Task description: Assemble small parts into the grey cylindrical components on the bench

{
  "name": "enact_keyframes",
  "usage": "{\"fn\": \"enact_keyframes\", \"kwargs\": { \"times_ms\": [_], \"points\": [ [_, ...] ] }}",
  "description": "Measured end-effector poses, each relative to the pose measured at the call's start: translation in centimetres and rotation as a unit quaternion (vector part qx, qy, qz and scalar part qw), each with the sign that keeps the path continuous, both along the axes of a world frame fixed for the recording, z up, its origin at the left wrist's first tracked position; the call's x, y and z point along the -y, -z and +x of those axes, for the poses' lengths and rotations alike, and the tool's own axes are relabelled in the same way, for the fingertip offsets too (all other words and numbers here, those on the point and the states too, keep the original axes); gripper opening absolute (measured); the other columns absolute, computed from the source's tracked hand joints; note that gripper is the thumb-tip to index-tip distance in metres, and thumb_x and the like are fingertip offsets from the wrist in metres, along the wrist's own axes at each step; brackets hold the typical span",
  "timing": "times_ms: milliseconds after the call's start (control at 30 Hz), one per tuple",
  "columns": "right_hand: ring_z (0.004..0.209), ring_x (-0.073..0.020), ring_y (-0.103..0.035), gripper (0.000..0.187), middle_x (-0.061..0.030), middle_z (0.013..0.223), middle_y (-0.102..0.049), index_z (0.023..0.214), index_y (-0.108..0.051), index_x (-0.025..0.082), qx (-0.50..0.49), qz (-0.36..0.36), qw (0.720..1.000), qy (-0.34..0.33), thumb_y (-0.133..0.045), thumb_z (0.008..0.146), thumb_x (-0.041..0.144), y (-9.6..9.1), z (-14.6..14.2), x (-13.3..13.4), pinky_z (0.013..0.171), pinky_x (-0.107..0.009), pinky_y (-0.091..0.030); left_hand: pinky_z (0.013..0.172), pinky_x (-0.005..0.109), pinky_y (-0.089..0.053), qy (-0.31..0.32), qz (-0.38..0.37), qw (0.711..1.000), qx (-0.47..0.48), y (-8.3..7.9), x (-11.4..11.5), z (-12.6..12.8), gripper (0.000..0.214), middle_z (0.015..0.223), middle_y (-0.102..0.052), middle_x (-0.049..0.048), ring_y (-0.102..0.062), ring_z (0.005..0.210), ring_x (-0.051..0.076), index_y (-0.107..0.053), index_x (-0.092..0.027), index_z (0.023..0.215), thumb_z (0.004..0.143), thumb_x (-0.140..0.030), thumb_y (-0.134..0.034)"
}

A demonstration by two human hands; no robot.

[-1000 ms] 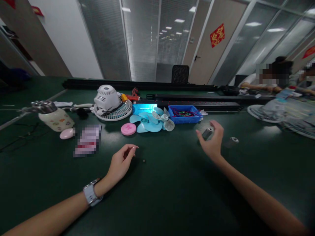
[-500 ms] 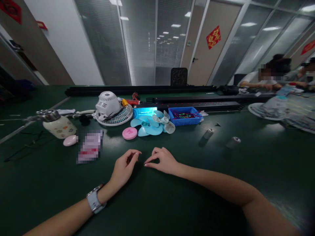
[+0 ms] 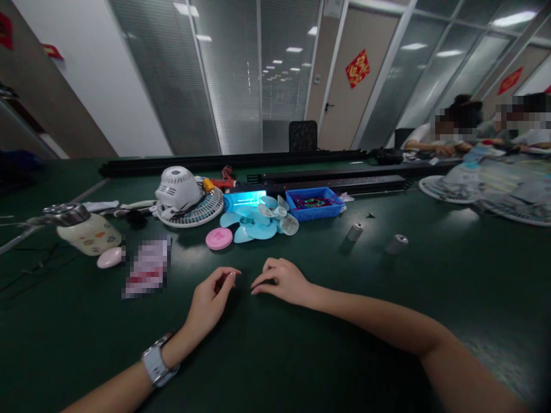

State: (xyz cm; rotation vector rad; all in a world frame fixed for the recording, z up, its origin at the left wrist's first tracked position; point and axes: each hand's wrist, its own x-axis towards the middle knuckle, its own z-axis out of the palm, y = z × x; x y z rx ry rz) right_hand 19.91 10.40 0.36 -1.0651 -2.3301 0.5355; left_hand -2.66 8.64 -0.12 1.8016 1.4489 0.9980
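My left hand, with a grey-strapped watch on its wrist, rests on the dark green table. Its fingers curve loosely, the thumb close to the index finger, and I see nothing held. Facing it across a small gap is my right hand, also bent and empty, thumb and index tips slightly apart. Just beyond both hands lie light-blue fan blades, a paler translucent fan blade and a round pink object. Right of these stand two small metal cylinders.
A white fan motor housing on a round grille sits at back left, beside a lit screen. A blue bin holds wires. Far left are a cream bottle and pink oval. People work at far right.
The view has turned slightly right, so the background and table items sit further left. My left hand has shifted a little left in view; the right hand stays nearly put.
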Motion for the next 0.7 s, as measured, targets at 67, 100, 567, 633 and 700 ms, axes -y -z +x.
{"fn": "enact_keyframes", "kwargs": {
  "times_ms": [67, 100, 567, 633, 700],
  "points": [
    [0.075, -0.0141, -0.058, 0.025, -0.0015, 0.086, -0.063, 0.098, -0.078, 0.03, -0.06, 0.028, 0.996, 0.063, -0.067, 0.086, 0.049, -1.2, 3.3, -0.1, 0.072, -0.03, -0.044, 0.062, 0.027, -0.045, 0.002, 0.001, 1.0, 0.001, 0.0, 0.0, 0.0, 0.037, 0.073, -0.064, 0.0008, -0.062, 0.07, 0.019, -0.07, -0.019, 0.098, 0.09, -0.05, -0.051],
    [0.075, -0.0155, -0.059, 0.026, -0.0028, 0.087, -0.065, 0.097, -0.078, 0.029, -0.089, 0.049, 0.989, 0.107, -0.066, 0.087, 0.049, -1.9, 5.5, -0.3, 0.071, -0.031, -0.046, 0.062, 0.027, -0.045, 0.004, 0.001, 1.0, 0.003, 0.0, 0.0, 0.0, 0.037, 0.072, -0.064, 0.0007, -0.062, 0.069, 0.019, -0.07, -0.02, 0.098, 0.09, -0.051, -0.051],
    [0.076, -0.0271, -0.07, 0.041, -0.0097, 0.086, -0.077, 0.093, -0.08, 0.02, -0.025, 0.1, 0.855, 0.508, -0.061, 0.081, 0.054, -1.4, 24.9, -3.9, 0.071, -0.037, -0.053, 0.064, 0.029, -0.046, 0.01, -0.009, 1.0, -0.004, -0.4, 0.1, 0.1, 0.037, 0.077, -0.067, 0.0024, -0.063, 0.071, 0.02, -0.07, -0.02, 0.099, 0.091, -0.05, -0.049],
    [0.076, -0.0273, -0.071, 0.042, -0.0102, 0.085, -0.077, 0.093, -0.08, 0.019, -0.024, 0.101, 0.852, 0.512, -0.06, 0.081, 0.054, -1.4, 24.8, -3.9, 0.07, -0.037, -0.053, 0.065, 0.029, -0.046, 0.012, -0.015, 1.0, -0.005, -0.4, 0.1, 0.0, 0.037, 0.078, -0.067, 0.0026, -0.063, 0.072, 0.02, -0.07, -0.02, 0.1, 0.091, -0.05, -0.049],
    [0.076, -0.0272, -0.071, 0.042, -0.0103, 0.085, -0.077, 0.094, -0.08, 0.019, -0.015, 0.106, 0.852, 0.513, -0.059, 0.082, 0.053, -1.6, 24.8, -3.8, 0.069, -0.036, -0.053, 0.065, 0.029, -0.046, 0.015, -0.019, 1.0, -0.006, -0.3, 0.0, 0.0, 0.038, 0.079, -0.067, 0.0025, -0.063, 0.072, 0.02, -0.069, -0.02, 0.101, 0.091, -0.051, -0.049]
  ]
}}
